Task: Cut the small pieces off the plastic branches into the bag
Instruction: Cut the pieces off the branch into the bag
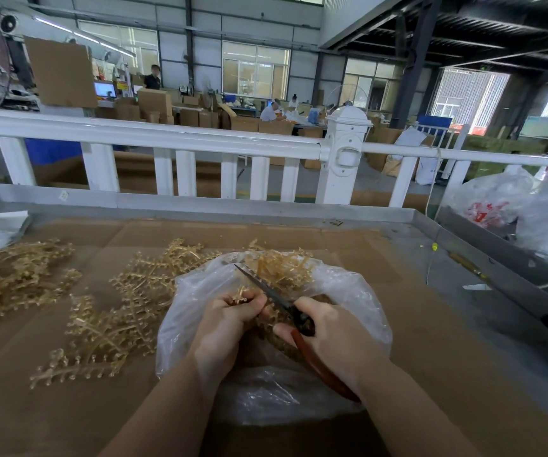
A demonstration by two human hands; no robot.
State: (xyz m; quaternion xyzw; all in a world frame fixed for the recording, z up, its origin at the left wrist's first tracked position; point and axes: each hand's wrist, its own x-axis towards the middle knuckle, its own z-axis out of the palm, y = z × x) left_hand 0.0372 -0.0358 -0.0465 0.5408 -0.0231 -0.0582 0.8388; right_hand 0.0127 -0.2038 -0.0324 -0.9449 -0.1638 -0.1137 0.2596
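Right now both hands work directly over the open mouth of the clear bag (348,291), which lies on the near middle of the cardboard-covered worktop (414,324). The left hand (229,324) has its fingers (249,300) curled tight round a small gold branch (239,296), whose stub ends poke out above the knuckles. The right hand (328,334) is wrapped round the red handles of the scissors (276,296); the dark blades point far and left, passing just beside the left fingertips, and whether they are parted or closed cannot be told from this angle. Inside the bag, at its far side, a heap of cut gold pieces (282,265) shows through the plastic. More uncut branches (117,311) sprawl on the worktop to the left of the bag, and a further pile (15,275) lies at the far left. As I judge it, a cut is in hand and much of the stock is not yet trimmed. The chief danger is the blade's closeness to the left fingers: a snip made with the branch held so short could nick a fingertip. A stiff plastic piece may also spring off sideways when cut and land on the worktop instead of in the bag, the more so if the hands drift from over the opening. The thin bag wall, bunched up close under the blades, could be caught and slit, letting pieces spill out.
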